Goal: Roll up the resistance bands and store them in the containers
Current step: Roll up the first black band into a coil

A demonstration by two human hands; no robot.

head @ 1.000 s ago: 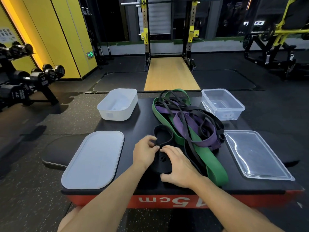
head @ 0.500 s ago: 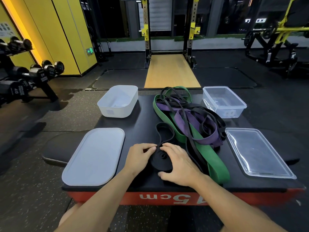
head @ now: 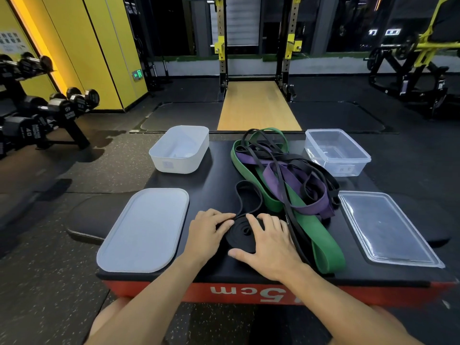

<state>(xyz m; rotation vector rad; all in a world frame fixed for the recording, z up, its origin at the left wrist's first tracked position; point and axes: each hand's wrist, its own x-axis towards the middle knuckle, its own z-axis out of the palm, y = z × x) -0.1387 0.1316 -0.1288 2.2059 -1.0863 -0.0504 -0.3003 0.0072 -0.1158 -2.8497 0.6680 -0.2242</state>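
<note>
A black resistance band [head: 242,235] lies partly wound into a flat coil near the front of the black box top [head: 219,175]. Its loose loop trails back toward the pile. My left hand [head: 207,232] holds the coil's left edge with its fingertips. My right hand [head: 270,245] wraps the coil from the right, thumb at its front and fingers over its far side. Behind and to the right is a tangled pile: a green band [head: 321,242], a purple band [head: 311,205] and thin black bands [head: 298,163]. A white container [head: 161,155] and a clear container [head: 358,160] stand empty at the back.
A white lid [head: 144,230] lies at the front left, and a clear lid [head: 388,227] at the front right. The box's red front edge [head: 348,295] is just below my wrists. A dumbbell rack [head: 37,113] stands on the floor to the left.
The black coil has grown and its loose loop has become shorter. Both hands have stayed on the coil and turned around it.
</note>
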